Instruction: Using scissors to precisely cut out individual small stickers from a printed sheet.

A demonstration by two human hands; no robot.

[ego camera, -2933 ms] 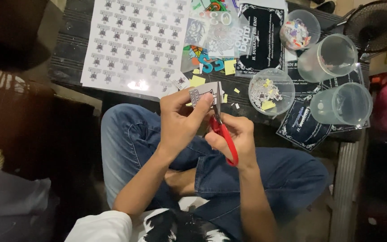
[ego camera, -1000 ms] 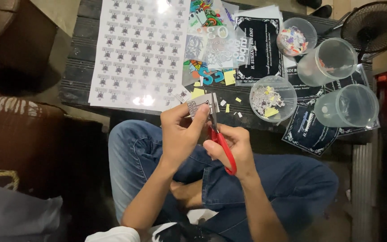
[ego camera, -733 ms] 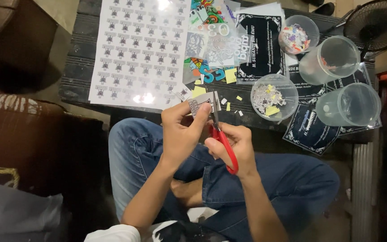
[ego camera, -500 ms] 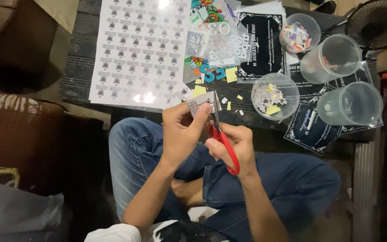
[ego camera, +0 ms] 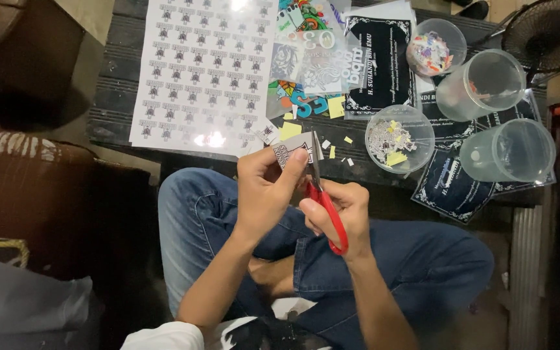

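Note:
My left hand (ego camera: 264, 194) pinches a small printed sticker piece (ego camera: 291, 150) between thumb and fingers, just above my lap. My right hand (ego camera: 341, 210) grips red-handled scissors (ego camera: 324, 206), whose blades point up and meet the right edge of the sticker piece. Both hands hover in front of the near edge of a dark low table (ego camera: 115, 71). A large white sheet of many small printed stickers (ego camera: 199, 71) lies on the table to the upper left of my hands.
A clear bowl of cut scraps (ego camera: 399, 138) stands right of my hands. Two empty clear cups (ego camera: 484, 83) (ego camera: 510, 150) and a bowl of coloured bits (ego camera: 435, 46) sit further right. Dark printed cards (ego camera: 378, 61), yellow scraps (ego camera: 290, 130) and a fan (ego camera: 549, 35) are nearby.
My hands stay almost in place; the scissors keep working at the sticker piece's edge, and the piece has turned slightly in my left fingers. The view has shifted a little.

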